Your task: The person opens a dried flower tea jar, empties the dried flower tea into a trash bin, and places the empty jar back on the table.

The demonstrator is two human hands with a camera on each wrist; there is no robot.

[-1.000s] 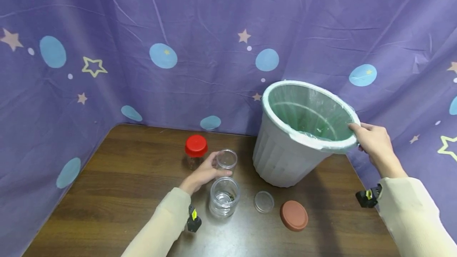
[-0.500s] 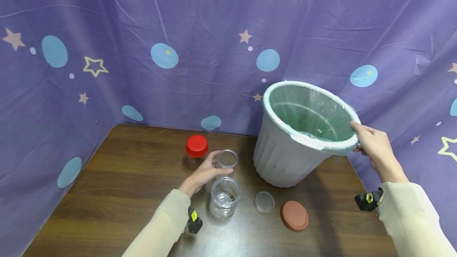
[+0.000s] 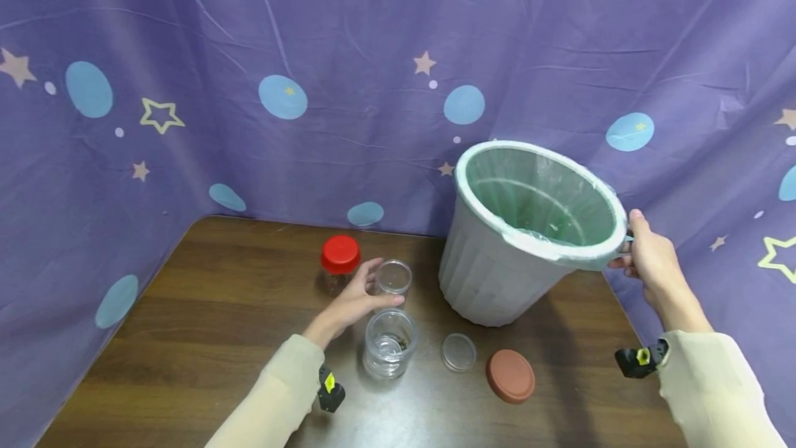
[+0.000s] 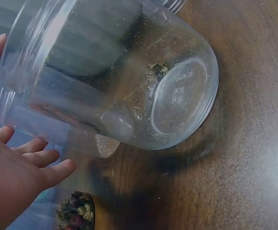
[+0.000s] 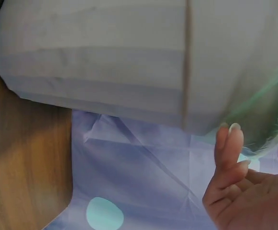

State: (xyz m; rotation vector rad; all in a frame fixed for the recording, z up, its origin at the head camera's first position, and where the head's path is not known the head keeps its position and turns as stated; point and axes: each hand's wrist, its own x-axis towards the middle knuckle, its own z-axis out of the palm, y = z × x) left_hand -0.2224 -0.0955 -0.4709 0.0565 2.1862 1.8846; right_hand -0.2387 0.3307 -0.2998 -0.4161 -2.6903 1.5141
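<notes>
My left hand is spread beside a small clear jar, thumb on its near side and fingers behind. In the left wrist view, my palm and straight fingers face a large clear jar, which holds a few dried scraps near its base. That same large jar stands uncapped on the table in the head view. My right hand is at the right rim of a pale grey bin with a green liner. Its thumb points up off the rim, and its fingers are loosely bent by the liner.
A red-lidded jar stands left of my left hand; dried flower buds show low in the left wrist view. A clear round lid and a reddish-brown lid lie before the bin. A purple curtain hangs behind.
My right thumb has come off the bin's rim and now points up, the hand shifting slightly outward. My left fingers have spread a little from the small jar. Jars and bin stay put.
</notes>
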